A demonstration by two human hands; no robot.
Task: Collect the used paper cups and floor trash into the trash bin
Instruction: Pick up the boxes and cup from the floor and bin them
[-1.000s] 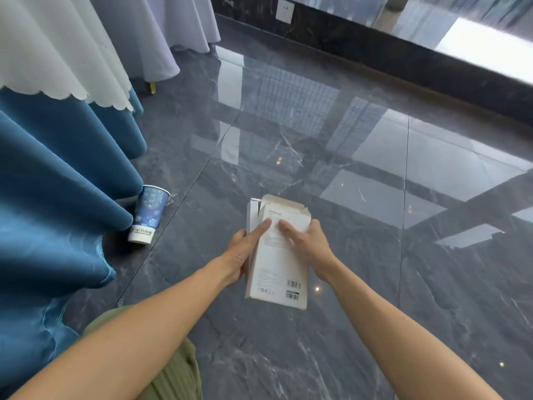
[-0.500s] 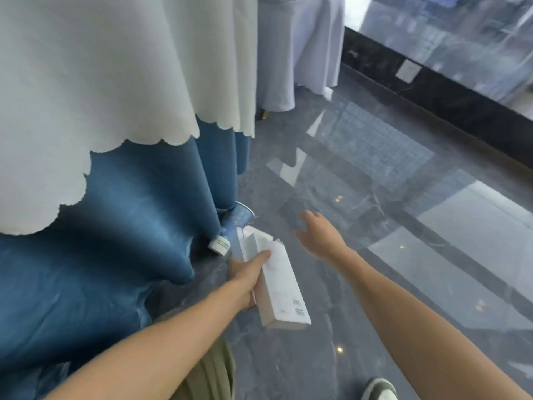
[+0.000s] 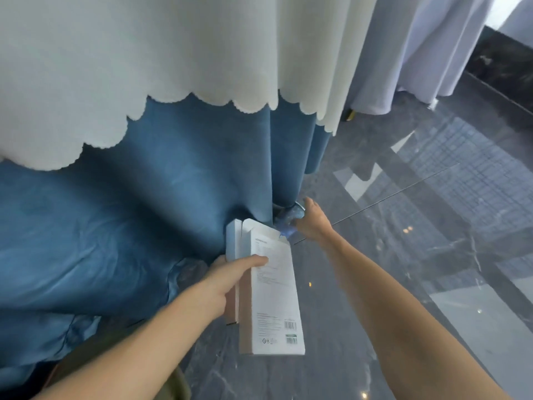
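The right hand wraps the light, squashy blue paper cup; grip its middle softly. The left hand holds a stiff white cardboard box.

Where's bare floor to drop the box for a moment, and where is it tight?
Bare floor lies open right of the right hand and below the box, between the forearms. It is tight at the blue drape, where the cup sits against the folds under that hand.
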